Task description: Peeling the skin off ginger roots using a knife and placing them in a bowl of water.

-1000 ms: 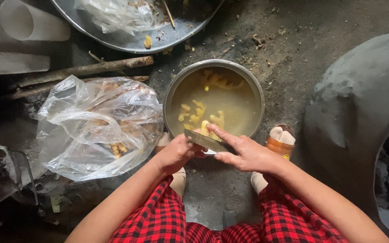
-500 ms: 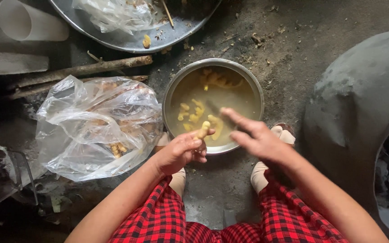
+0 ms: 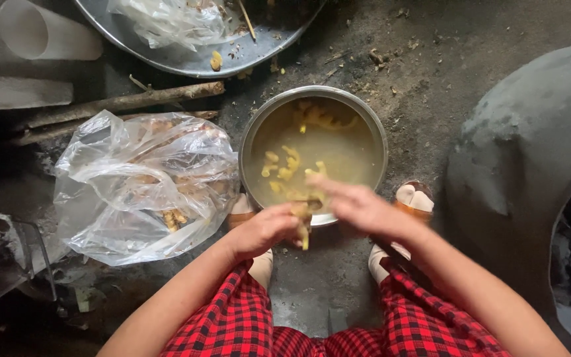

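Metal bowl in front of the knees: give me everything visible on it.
The metal bowl is round, dull grey steel with a thin rolled rim, standing upright on the dirt floor. It holds cloudy yellowish water with pale yellow root pieces floating in it. The left hand and right hand overlap its near rim in the view; contact cannot be told. A clear plastic bag lies against its left side.

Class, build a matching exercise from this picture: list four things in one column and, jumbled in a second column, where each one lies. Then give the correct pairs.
Things:
1. Metal bowl
2. Clear plastic bag
3. Large metal tray
4. Wooden stick

Places:
A. at the top edge of the picture
B. left of the bowl, on the ground
C. just beyond the person's hands, holding cloudy water and yellow pieces
D. between the tray and the bag

Pairs: 1-C, 2-B, 3-A, 4-D
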